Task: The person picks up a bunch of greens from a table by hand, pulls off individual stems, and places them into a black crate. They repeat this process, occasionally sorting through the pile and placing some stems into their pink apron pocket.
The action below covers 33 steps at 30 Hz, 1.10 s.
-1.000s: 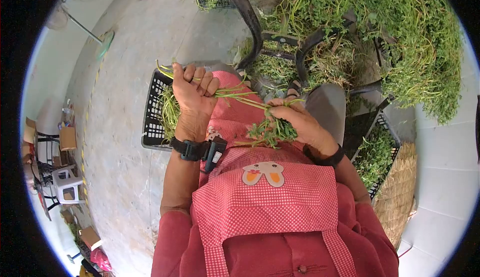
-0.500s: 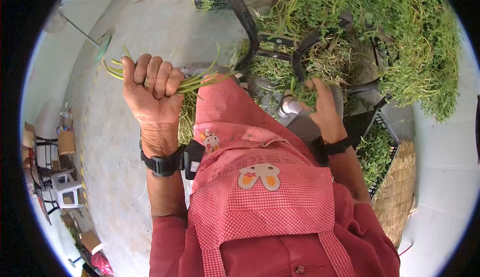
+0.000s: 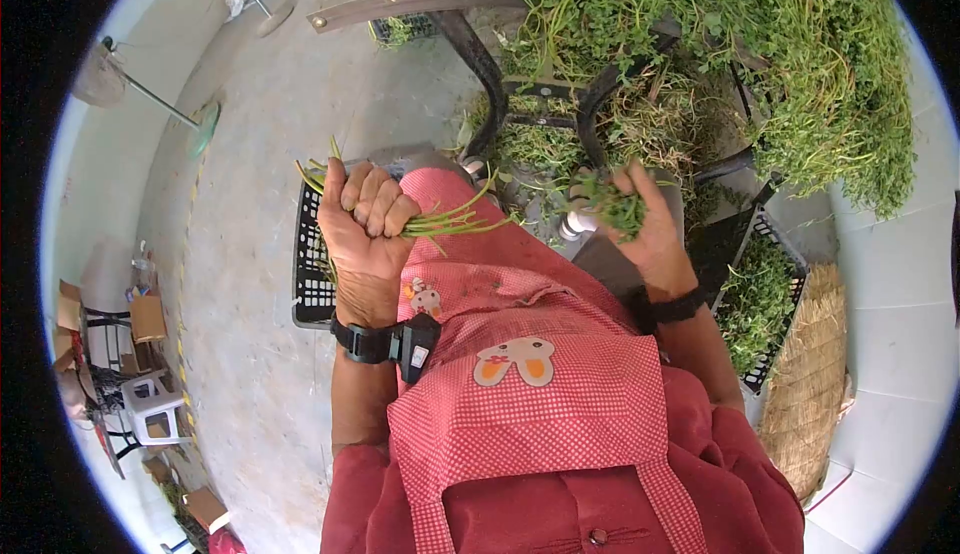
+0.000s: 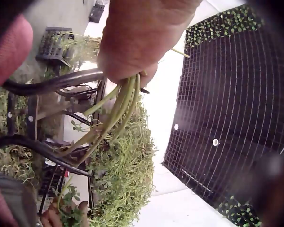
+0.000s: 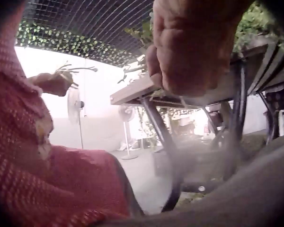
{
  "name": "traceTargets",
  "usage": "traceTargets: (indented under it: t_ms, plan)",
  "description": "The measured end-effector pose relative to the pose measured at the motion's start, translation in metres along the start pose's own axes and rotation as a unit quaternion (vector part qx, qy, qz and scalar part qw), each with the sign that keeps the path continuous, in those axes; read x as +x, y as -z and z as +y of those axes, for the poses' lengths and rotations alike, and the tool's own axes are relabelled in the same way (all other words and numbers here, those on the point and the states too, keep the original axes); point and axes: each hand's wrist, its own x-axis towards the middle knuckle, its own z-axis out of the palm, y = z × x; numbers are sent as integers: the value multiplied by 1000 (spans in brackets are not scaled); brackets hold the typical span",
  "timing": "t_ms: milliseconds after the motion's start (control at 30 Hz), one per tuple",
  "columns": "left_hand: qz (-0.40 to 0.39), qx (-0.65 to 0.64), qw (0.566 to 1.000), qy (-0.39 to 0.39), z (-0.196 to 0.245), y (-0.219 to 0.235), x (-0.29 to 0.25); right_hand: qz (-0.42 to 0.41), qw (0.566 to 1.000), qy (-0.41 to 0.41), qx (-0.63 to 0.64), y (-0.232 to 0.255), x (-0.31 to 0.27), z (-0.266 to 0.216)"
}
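My left hand grips a bundle of thin green stems in its fist, over the left side of the lap. The stems jut out at both sides of the fist. In the left wrist view the same stems hang bare below the fingers. My right hand holds a tuft of leafy greens between thumb and fingers, over the right knee. A wide gap lies between the two hands. In the right wrist view the fingers of the right hand are curled.
A heap of leafy green plants covers the table ahead, with curved dark metal legs. Trimmings lie below. A black crate stands at the left knee, another crate with greens at the right, beside a straw mat.
The hands were together on the stems over the lap, then drew apart. My left hand swung out left with the stems and has come partway back; my right hand moved right with leafy greens.
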Motion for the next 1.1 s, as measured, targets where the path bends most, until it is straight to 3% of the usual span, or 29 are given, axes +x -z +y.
traceTargets:
  t_ms: [67, 133, 200, 233, 300, 333, 400, 467, 533, 567, 633, 667, 733, 767, 800, 833, 900, 933, 967, 1033, 1100]
  plan:
    - [-8, -2, 1000, 6, 0, 0, -1, 188, 980, 60, -18, -8, -16, -18]
    - [6, 2, 1000, 3, -2, 0, -1, 200, 976, 86, -3, 72, -21, -30]
    - [23, 8, 1000, 0, 1, 4, -5, 308, 948, 78, -34, 115, -42, -54]
    - [50, 43, 998, -24, 4, 8, -6, 315, 945, 84, -31, 129, -48, -57]
    - [56, 74, 996, -11, 6, 22, 3, 474, 830, 133, -262, 168, -83, -84]
    - [45, 79, 996, 13, 12, 31, 5, 503, 811, 146, -262, 202, -104, -101]
    - [79, 92, 993, 10, 6, 22, 4, 635, 641, 130, -411, 271, -137, -129]
    - [65, 95, 993, 30, 3, 25, 2, 667, 698, 215, -148, 261, -168, -173]
    - [48, 102, 993, 30, 0, 29, 2, 732, 588, 255, -234, 244, -189, -196]
    - [42, 104, 993, 35, -1, 30, 1, 736, 583, 255, -233, 239, -199, -206]
    - [41, 108, 992, 46, -6, 28, 2, 697, 540, 256, -396, 244, -221, -226]
    - [40, 107, 992, 50, -7, 28, 3, 700, 538, 256, -394, 255, -229, -234]
    - [21, 121, 991, 58, -10, 28, 5, 722, 480, 170, -468, 279, -238, -245]
    - [21, 121, 991, 59, -11, 28, 6, 647, 650, 107, -384, 255, -236, -242]
    - [23, 118, 991, 65, -14, 28, 6, 647, 650, 106, -384, 266, -252, -242]
    - [28, 118, 990, 68, -15, 27, 5, 628, 678, 113, -364, 285, -276, -245]
    - [130, 142, 980, 52, -26, 8, 0, 561, 756, 120, -315, 338, -278, -239]
    - [0, 108, 987, 120, -15, 23, 3, 512, 802, 115, -285, 362, -244, -222]
    - [154, 147, 977, 32, -35, -10, -3, 479, 826, 102, -279, 361, -200, -198]
    - [63, 109, 990, 64, -30, -1, 0, 426, 832, 62, -349, 338, -147, -170]
    - [48, 84, 993, 75, -31, -4, 0, 401, 814, 42, -418, 303, -134, -160]
